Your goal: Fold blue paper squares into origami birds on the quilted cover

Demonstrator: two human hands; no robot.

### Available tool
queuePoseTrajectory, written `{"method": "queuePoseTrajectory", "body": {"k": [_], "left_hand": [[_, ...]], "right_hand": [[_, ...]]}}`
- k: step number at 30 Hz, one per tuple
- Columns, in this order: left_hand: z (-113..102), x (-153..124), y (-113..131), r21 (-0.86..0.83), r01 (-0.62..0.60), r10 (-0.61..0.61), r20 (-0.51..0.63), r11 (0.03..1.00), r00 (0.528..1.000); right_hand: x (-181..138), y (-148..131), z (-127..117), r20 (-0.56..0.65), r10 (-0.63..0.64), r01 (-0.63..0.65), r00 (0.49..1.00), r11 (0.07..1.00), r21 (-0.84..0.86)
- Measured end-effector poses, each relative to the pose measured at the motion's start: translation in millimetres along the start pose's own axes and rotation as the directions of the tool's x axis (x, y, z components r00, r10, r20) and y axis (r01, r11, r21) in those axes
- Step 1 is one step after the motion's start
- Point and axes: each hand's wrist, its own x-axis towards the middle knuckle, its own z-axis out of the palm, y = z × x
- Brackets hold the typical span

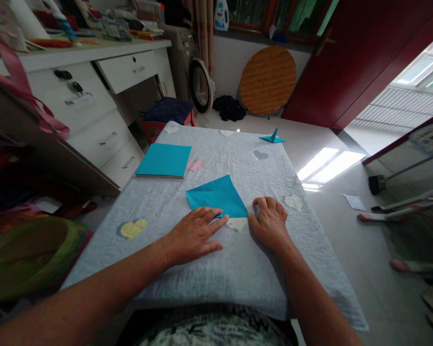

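A folded sheet of blue origami paper [222, 194] lies on the cloth-covered table in front of me. My left hand [200, 230] rests flat on the paper's lower left edge, its fingers stretched out and its thumb apart on the cloth. At the paper's right corner is my right hand [270, 221], with the thumb tip touching that corner. Its other fingers are loosely bent on the cloth, apart from the thumb. Farther back on the left sits a stack of blue paper [164, 160]. A small folded blue paper figure [273, 137] stands near the far right corner.
The table [234, 278] wears a pale quilted cloth with heart patches. A stool [169, 113] stands beyond its far left corner. White drawers [90, 125] line the left side, with a green basket [32, 254] nearer me. Behind are an open washing machine [200, 86] and a round wooden board [269, 79].
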Motion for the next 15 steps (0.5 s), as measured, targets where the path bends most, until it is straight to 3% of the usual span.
{"method": "queuePoseTrajectory", "body": {"k": [10,15], "left_hand": [[-0.8,-45.7,-9.2,0.084,0.134,-0.131,-0.034,0.987,0.991],[-0.7,-53.9,-7.8,0.112,0.152,-0.144,-0.078,0.982,0.986]], "right_hand": [[-0.7,8.5,0.3,-0.014,-0.016,0.016,1.000,0.998,0.059],[2.0,8.5,-0.9,-0.071,-0.026,0.033,0.997,0.995,0.098]]}}
